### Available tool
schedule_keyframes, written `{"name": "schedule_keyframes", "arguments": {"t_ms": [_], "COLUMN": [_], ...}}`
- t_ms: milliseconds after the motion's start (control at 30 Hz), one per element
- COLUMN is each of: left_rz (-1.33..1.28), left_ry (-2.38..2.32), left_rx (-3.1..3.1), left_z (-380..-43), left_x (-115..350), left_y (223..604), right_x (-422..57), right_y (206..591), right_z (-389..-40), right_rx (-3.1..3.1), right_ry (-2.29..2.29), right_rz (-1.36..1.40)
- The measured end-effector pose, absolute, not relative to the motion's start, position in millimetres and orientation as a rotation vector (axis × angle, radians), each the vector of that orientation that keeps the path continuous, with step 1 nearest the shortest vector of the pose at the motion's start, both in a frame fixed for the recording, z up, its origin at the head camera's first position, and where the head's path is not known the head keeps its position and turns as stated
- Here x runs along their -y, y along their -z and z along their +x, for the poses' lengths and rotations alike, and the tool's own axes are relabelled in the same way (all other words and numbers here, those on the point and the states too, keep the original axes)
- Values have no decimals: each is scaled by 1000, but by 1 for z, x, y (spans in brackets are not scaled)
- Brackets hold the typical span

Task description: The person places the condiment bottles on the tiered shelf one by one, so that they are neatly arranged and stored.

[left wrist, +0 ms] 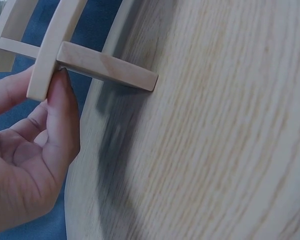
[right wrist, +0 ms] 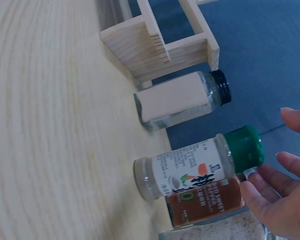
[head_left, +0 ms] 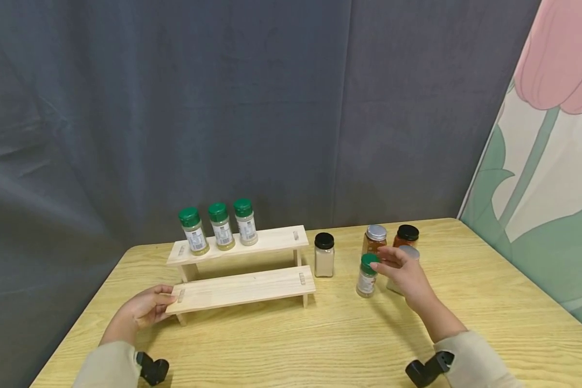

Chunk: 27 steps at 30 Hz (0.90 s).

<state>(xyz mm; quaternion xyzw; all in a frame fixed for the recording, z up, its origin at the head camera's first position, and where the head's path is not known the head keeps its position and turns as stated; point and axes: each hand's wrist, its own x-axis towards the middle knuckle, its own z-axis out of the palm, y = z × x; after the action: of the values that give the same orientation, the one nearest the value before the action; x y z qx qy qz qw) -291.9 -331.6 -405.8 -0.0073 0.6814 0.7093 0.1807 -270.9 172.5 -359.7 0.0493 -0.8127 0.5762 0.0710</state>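
At the left end of a two-tier wooden spice rack, my left hand pinches the lower board, fingertips under it beside the leg; the left wrist view shows this hand close up. My right hand is beside a green-capped spice jar on the table, its fingers loosely spread. In the right wrist view the fingers are by the green cap without curling round it; whether a fingertip touches is unclear. Three green-capped jars stand on the upper tier.
A black-capped jar of pale powder stands right of the rack. Behind my right hand are a silver-capped reddish jar, a black-capped one and a partly hidden silver-capped one. A dark curtain hangs behind the table.
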Motion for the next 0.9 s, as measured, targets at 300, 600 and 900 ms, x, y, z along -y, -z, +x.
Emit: {"name": "schedule_keyframes", "arguments": {"t_ms": [300, 600, 900], "left_rz": [-46, -20, -64], "left_ry": [-2002, -2025, -2027], "left_rx": [-1940, -1904, -1946], "left_z": [-292, -292, -292], "left_x": [332, 331, 332], "left_y": [406, 408, 409], "right_x": [-169, -170, -160], "right_y": [373, 384, 389], "right_z": [-277, -284, -290], "right_rx": [2435, 2398, 2351], "right_ry": [-1802, -1795, -1788], "right_rz": [112, 92, 37]}}
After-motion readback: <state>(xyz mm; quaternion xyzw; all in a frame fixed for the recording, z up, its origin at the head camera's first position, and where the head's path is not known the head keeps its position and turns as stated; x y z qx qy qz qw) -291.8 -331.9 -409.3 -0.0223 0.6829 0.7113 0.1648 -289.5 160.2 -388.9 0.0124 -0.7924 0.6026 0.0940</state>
